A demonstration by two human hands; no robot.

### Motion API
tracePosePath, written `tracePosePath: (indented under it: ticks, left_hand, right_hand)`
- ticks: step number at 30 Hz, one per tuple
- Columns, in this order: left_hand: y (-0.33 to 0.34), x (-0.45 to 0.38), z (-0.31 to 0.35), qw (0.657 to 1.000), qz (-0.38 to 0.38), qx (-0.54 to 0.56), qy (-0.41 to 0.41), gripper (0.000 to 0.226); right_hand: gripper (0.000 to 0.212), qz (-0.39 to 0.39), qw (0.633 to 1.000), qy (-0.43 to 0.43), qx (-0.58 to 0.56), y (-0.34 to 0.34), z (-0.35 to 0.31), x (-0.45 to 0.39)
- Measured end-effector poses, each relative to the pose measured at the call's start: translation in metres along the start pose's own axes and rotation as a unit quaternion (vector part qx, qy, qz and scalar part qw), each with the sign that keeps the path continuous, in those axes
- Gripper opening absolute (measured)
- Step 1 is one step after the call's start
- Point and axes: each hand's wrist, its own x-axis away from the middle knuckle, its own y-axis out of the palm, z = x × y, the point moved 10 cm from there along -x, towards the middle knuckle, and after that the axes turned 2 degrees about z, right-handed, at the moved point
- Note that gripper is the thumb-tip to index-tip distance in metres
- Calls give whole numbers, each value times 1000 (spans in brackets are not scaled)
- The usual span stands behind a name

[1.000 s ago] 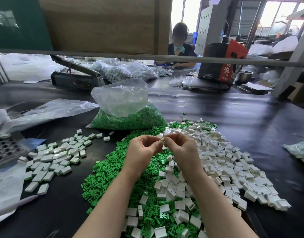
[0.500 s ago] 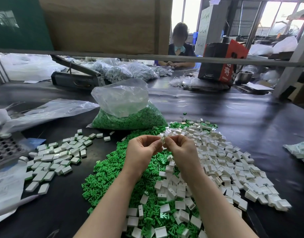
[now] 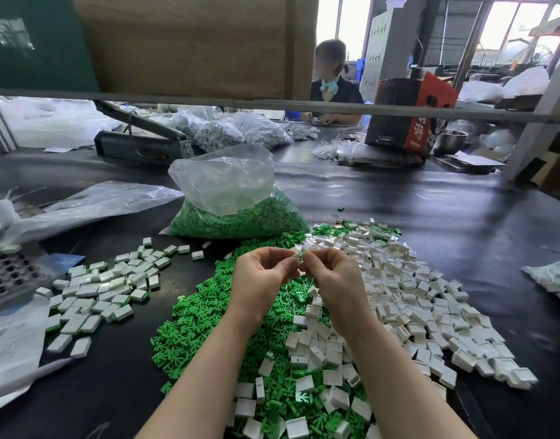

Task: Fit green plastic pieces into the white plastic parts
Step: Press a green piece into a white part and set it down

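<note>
My left hand [image 3: 261,277] and my right hand [image 3: 334,275] meet fingertip to fingertip above the piles. Between them they pinch one small white part with a green piece [image 3: 299,256] in it; fingers hide most of it. Below the hands lies a heap of loose green pieces [image 3: 206,315]. To the right spreads a heap of white parts [image 3: 411,299]. A group of white parts with green showing [image 3: 104,286] lies on the left of the black table [image 3: 446,217].
A clear bag of green pieces [image 3: 237,210] stands behind the heaps. Empty plastic bags [image 3: 92,201] and a perforated metal tray [image 3: 9,274] lie at the left. Another bag [image 3: 554,277] sits at the right edge. A person [image 3: 332,90] works across the table near a red-black box [image 3: 408,112].
Both hands stay together at the same spot, with only small finger shifts on the pinched part. The person across the table has turned their head.
</note>
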Motion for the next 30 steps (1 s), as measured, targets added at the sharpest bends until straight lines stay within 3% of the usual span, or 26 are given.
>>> tracePosePath:
  ticks: [5,11,18,30]
  left_hand:
    - [-1,0,2,1000,-3,-22,11,8]
    - [4,0,5,992,-22,-114,44,5]
    - [4,-1,1,995,-28,-98,23,7]
    - [2,0,-9,998,-32,18,-45,5]
  right_hand:
    - [10,-17,998,-30,45,1,-6,-1]
    - [13,-36,970,-103,219,3,-17,-4]
    - [15,-53,945,-124,297,6,-19,-2]
    - [25,-71,971,-72,214,8,-12,-1]
